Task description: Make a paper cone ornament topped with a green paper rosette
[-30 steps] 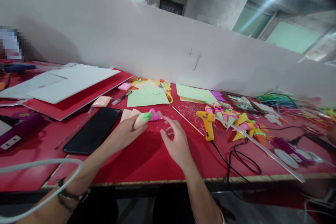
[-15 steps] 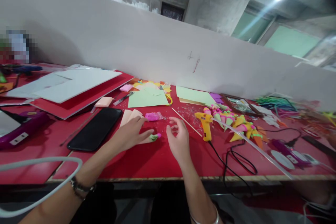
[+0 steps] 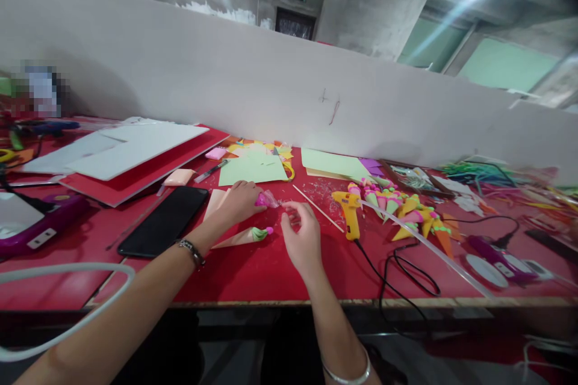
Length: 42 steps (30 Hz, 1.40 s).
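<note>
My left hand (image 3: 242,200) is closed on the left side of a small packet of bright pink clay (image 3: 270,199), its fingertips partly hidden. Just below it, a pale peach paper cone (image 3: 235,239) lies on its side on the red table. Green strands (image 3: 259,233) fill the cone's wide end, tipped with a small pink ball (image 3: 270,230). To the right, my right hand (image 3: 303,231) hovers near the packet with curved fingers and a gap between thumb and forefinger; nothing shows in it. Folded peach paper (image 3: 215,202) is partly under my left hand.
A black phone (image 3: 165,221) lies at left. A yellow glue gun (image 3: 350,215) with a looping black cord stands right of my right hand, near a thin wooden stick (image 3: 318,209). Several decorated cones (image 3: 410,213) are piled farther right. Pale green sheets (image 3: 251,168) lie behind.
My left hand has moved from the paper cone up to the pink clay packet and closed on it, uncovering the cone. My right hand has shifted slightly left.
</note>
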Each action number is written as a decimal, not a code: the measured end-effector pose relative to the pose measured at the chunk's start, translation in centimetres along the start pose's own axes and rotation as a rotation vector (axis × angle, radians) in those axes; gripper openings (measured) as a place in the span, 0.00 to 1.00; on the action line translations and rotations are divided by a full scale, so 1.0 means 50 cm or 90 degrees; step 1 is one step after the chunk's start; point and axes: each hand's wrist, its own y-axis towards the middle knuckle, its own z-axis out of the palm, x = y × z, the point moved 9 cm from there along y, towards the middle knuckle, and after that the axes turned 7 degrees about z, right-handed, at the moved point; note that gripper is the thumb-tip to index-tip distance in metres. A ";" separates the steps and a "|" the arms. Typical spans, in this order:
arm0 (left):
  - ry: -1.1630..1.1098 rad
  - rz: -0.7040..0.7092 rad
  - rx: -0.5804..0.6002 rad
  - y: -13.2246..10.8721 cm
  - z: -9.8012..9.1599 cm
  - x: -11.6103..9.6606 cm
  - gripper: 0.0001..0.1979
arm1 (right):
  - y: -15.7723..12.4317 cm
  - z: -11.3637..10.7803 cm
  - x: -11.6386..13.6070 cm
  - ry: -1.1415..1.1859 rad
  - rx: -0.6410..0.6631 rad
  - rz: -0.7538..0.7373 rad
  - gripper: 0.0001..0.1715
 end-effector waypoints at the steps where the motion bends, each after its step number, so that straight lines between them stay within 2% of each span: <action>1: -0.020 0.002 -0.018 -0.005 -0.009 -0.005 0.14 | 0.000 -0.005 0.000 0.005 -0.012 0.002 0.11; 4: -0.118 0.022 -0.076 -0.029 -0.045 -0.028 0.19 | 0.001 -0.023 -0.005 0.020 -0.051 0.019 0.14; 6: -0.176 0.039 -0.087 -0.047 -0.064 -0.048 0.19 | 0.001 -0.024 -0.010 0.045 -0.044 0.032 0.16; 10: -0.402 0.042 -0.060 -0.075 -0.082 -0.076 0.18 | -0.001 0.009 -0.014 0.152 0.072 0.068 0.12; 12: -0.453 0.030 -0.052 -0.083 -0.089 -0.080 0.17 | -0.004 0.017 -0.008 0.185 0.094 0.071 0.10; 18: -0.433 -0.008 -0.034 -0.102 -0.098 -0.069 0.14 | -0.015 0.032 0.018 0.205 0.137 0.045 0.08; 23: -0.398 0.006 -0.046 -0.110 -0.105 -0.073 0.10 | -0.026 0.052 0.036 0.123 0.216 -0.006 0.14; 27: -0.385 0.010 -0.035 -0.112 -0.102 -0.074 0.11 | -0.025 0.052 0.040 0.043 0.184 -0.023 0.13; 34: -0.499 -0.018 0.034 -0.117 -0.088 -0.066 0.14 | -0.032 0.061 0.030 0.123 0.206 0.029 0.11; 42: -0.553 -0.024 0.046 -0.118 -0.083 -0.071 0.14 | -0.033 0.060 0.029 0.064 0.205 0.021 0.07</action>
